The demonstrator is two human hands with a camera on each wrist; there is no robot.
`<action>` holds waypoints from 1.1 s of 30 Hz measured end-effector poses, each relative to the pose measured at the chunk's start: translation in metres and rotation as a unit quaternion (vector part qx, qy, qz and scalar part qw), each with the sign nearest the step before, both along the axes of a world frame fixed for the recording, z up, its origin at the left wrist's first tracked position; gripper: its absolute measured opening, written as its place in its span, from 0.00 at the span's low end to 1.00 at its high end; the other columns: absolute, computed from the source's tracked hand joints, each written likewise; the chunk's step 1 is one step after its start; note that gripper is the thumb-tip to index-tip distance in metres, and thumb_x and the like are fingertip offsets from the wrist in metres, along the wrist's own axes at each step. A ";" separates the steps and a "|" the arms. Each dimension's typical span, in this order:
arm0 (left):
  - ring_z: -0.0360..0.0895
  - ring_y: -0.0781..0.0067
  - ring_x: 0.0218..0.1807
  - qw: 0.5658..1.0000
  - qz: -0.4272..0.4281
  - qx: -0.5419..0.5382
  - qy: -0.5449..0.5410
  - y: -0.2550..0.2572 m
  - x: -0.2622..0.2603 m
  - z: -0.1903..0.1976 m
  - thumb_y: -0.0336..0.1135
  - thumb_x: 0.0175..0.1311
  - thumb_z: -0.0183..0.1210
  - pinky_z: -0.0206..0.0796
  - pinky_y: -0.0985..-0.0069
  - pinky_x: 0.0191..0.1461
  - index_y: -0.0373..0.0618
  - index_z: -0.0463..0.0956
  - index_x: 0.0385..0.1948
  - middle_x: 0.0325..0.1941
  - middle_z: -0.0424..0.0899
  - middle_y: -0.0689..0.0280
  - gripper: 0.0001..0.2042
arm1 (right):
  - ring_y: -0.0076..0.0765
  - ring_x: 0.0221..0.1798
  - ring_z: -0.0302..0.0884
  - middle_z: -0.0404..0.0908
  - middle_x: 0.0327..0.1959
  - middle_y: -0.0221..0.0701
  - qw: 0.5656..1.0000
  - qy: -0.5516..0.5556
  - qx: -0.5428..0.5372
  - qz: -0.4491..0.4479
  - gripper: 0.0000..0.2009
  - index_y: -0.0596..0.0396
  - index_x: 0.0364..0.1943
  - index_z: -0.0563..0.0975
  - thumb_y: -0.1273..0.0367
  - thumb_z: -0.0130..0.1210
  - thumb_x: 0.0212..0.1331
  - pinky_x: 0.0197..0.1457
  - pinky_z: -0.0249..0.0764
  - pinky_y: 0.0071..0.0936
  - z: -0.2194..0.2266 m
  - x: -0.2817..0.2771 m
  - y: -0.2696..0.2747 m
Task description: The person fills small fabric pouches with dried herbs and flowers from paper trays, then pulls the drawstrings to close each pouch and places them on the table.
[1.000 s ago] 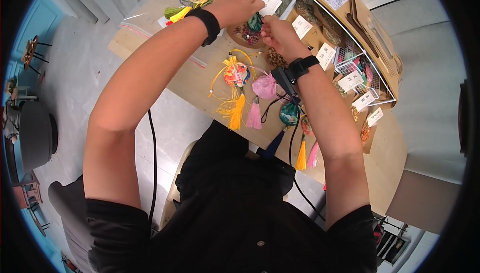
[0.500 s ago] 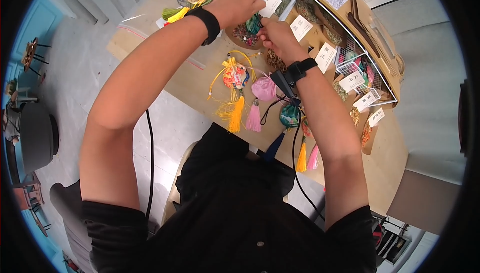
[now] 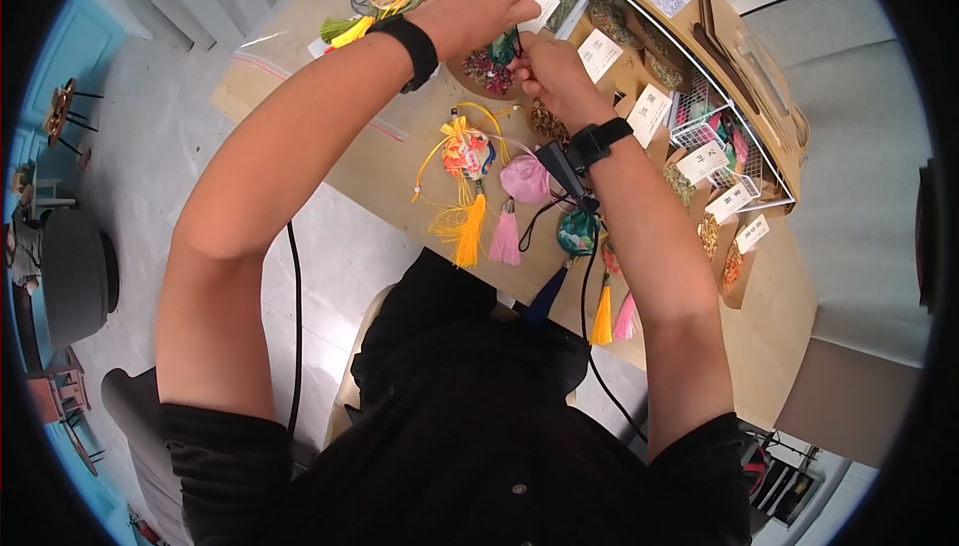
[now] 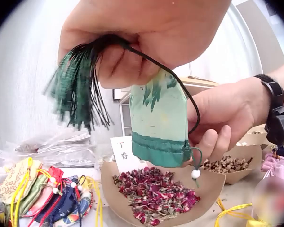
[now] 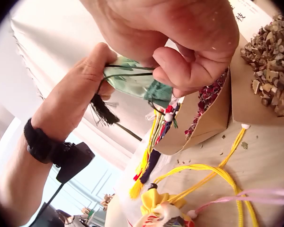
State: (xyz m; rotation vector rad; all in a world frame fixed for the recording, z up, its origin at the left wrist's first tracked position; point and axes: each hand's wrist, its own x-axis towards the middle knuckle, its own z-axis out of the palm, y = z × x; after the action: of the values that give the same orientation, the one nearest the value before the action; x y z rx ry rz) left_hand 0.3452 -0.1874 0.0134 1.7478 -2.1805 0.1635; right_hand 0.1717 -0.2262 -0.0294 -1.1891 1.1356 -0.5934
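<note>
Since the earlier frames, the left hand [image 3: 470,8] had crept slightly toward the top of the head view, and the right hand [image 3: 561,71] had shifted slightly left. The green pouch [image 4: 158,118] was between them, held off the bench [image 3: 370,181] and tilted in the right wrist view, its dark green end near a paper tray [image 4: 212,187] of dried red petals [image 4: 154,196]. The left hand's fingers were curled around the dark cord [image 4: 173,73] above the green tassel [image 4: 80,87], its thumb side against the pouch's pale part. The right hand's fingers were closed on the cord strands beside the pouch; whether they also pinched its fabric, I cannot tell. A white bead [image 4: 195,174] hung at the dark green end. A white card [image 4: 123,152] stood at the tray's far side, and brown chips [image 5: 274,61] filled the next tray. On the bench nearer the body lay a patterned pouch [image 3: 467,153] with a yellow tassel [image 3: 469,231] and a pink pouch [image 3: 526,178]; more pouches [image 4: 47,194] were heaped to the left.
</note>
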 end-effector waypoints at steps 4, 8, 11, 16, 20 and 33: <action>0.86 0.45 0.38 0.999 0.015 -0.015 0.024 0.009 -0.004 0.007 0.55 0.71 0.53 0.75 0.53 0.39 0.51 0.85 0.29 0.32 0.88 0.53 0.20 | 0.22 0.24 0.68 0.76 0.30 0.32 1.000 -0.024 0.011 0.003 0.10 0.64 0.41 0.78 0.67 0.56 0.72 0.20 0.60 0.21 0.009 0.000 0.013; 0.86 0.46 0.38 0.998 0.015 0.054 0.021 0.004 0.001 -0.004 0.54 0.71 0.52 0.75 0.54 0.39 0.49 0.86 0.29 0.31 0.88 0.54 0.21 | 0.21 0.25 0.66 0.74 0.31 0.31 1.000 -0.004 -0.009 0.015 0.11 0.64 0.42 0.77 0.67 0.56 0.73 0.22 0.59 0.20 0.003 0.003 0.008; 0.87 0.46 0.38 0.999 0.018 0.007 0.034 0.004 0.000 0.005 0.55 0.71 0.51 0.76 0.54 0.40 0.48 0.86 0.29 0.31 0.88 0.53 0.22 | 0.21 0.24 0.65 0.74 0.30 0.31 0.999 -0.033 0.021 -0.014 0.10 0.64 0.42 0.77 0.67 0.56 0.73 0.21 0.58 0.20 0.009 0.005 0.012; 0.87 0.46 0.39 0.998 0.049 0.035 0.008 -0.005 0.006 -0.002 0.56 0.71 0.52 0.77 0.54 0.41 0.51 0.87 0.31 0.32 0.88 0.53 0.21 | 0.21 0.24 0.66 0.73 0.29 0.30 0.999 -0.029 0.013 -0.002 0.11 0.64 0.41 0.77 0.67 0.57 0.73 0.21 0.58 0.20 0.004 0.008 0.005; 0.88 0.48 0.39 0.998 0.039 0.041 -0.007 0.000 0.007 0.000 0.55 0.71 0.52 0.78 0.53 0.40 0.54 0.87 0.33 0.33 0.89 0.55 0.20 | 0.21 0.24 0.66 0.73 0.29 0.29 0.999 -0.034 0.017 -0.008 0.11 0.63 0.41 0.77 0.66 0.57 0.73 0.21 0.58 0.19 0.007 0.008 0.010; 0.87 0.46 0.37 0.999 0.012 0.033 0.022 0.012 0.009 -0.006 0.56 0.71 0.52 0.77 0.52 0.41 0.46 0.86 0.27 0.30 0.88 0.51 0.24 | 0.20 0.25 0.66 0.73 0.31 0.30 0.998 -0.035 0.057 -0.017 0.10 0.63 0.40 0.77 0.67 0.59 0.70 0.21 0.58 0.17 0.004 0.002 0.012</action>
State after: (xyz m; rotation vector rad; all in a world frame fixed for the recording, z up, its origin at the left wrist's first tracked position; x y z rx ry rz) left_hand 0.3538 -0.1752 0.0069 1.7951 -2.1578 0.0598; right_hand 0.1733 -0.2139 -0.0257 -1.0443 1.1170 -0.5845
